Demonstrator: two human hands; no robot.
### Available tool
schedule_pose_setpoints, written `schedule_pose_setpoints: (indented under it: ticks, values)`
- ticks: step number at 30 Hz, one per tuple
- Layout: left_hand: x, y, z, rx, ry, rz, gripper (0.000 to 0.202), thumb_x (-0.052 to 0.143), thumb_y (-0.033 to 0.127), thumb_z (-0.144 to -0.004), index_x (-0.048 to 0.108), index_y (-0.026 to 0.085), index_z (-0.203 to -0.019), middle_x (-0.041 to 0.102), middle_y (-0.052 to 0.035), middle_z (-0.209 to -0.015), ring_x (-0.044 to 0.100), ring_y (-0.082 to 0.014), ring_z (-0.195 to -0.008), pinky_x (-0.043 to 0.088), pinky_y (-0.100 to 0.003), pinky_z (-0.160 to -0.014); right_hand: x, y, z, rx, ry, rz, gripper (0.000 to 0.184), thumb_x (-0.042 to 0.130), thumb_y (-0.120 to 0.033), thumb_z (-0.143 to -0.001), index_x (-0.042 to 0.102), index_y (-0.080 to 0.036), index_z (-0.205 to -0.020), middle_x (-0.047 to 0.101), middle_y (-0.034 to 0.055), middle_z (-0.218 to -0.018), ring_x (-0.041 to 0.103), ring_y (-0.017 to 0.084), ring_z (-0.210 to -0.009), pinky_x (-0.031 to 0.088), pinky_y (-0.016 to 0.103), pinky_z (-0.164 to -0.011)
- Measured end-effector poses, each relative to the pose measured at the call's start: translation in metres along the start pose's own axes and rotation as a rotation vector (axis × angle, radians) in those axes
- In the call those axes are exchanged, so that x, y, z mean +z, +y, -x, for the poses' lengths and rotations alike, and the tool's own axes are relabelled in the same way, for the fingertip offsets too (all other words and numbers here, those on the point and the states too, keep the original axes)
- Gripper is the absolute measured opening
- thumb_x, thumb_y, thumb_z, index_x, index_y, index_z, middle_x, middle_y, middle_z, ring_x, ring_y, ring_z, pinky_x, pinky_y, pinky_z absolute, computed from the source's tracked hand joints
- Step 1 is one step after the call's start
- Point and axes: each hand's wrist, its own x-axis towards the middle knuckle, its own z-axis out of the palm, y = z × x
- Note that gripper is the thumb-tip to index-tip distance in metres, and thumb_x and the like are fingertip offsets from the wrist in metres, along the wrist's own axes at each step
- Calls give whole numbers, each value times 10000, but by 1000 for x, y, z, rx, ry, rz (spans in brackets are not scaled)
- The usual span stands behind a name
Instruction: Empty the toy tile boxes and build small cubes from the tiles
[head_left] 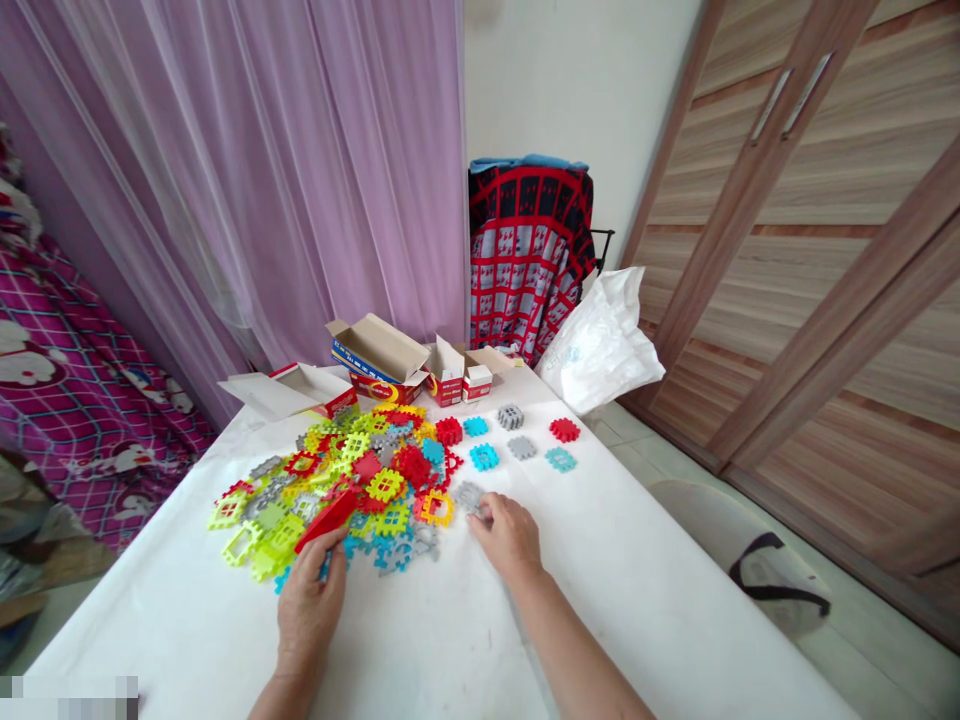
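Observation:
A loose pile of toothed plastic building pieces [352, 455] in lime green, red, yellow, blue and grey covers the table's left middle. My left hand [311, 590] is closed on a flat red plastic piece [328, 520], held tilted over the pile's near edge. Just right of the pile, my right hand [510, 535] pinches a grey toothed piece [469, 496] at or just above the tabletop. Beyond that hand, sorted pieces lie apart: a grey stack [511, 417], a flat grey piece [521, 447], blue ones [484, 457] and red ones [564, 430].
Open cardboard boxes [379, 350] stand along the table's far edge, with a flapped box [300, 388] at the left. A white plastic bag [600, 345] is at the far right corner. Behind are a purple curtain [337, 170], a cloth-covered chair [525, 260] and a wooden wardrobe [825, 290].

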Motion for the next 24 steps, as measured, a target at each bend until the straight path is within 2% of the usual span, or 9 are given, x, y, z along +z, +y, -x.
schedule_pose_setpoints:
  ticks: [2,5,7,12,24]
  values:
    - [0,0,0,0,0,5,282,489,424,-844,677,226,-917,740,-48,-893,689,-210,-824,551,-328,-759,0,4,0,-22,50,-57,53,628,-226,-783,628,-227,-836,661,-4,-800,600,150,-783,393,244,-726]
    - [0,0,0,0,-8,17,273,491,414,-849,677,228,-922,739,-46,-899,687,-206,-833,548,-326,-774,0,8,-4,-58,102,-110,157,621,-195,-753,628,-216,-909,664,26,-957,588,172,-926,404,259,-819]
    - [0,1,0,-2,-13,26,265,488,406,-854,676,235,-929,738,-40,-907,686,-200,-841,545,-322,-791,0,8,-7,-62,72,-96,227,641,-214,-736,628,-216,-963,665,40,-1006,571,202,-984,399,291,-853]
    - [0,1,1,-15,-12,34,250,495,396,-853,675,239,-927,736,-34,-912,683,-196,-844,542,-319,-800,-1,5,-8,-28,-19,-37,251,664,-246,-739,635,-226,-987,683,44,-1002,569,228,-1003,385,323,-850]
    - [-1,2,0,-23,-13,38,272,495,413,-842,683,230,-914,741,-43,-890,687,-200,-828,549,-318,-775,-4,6,-4,58,23,14,314,708,-325,-718,621,-217,-1000,668,58,-1012,565,238,-971,363,329,-834]
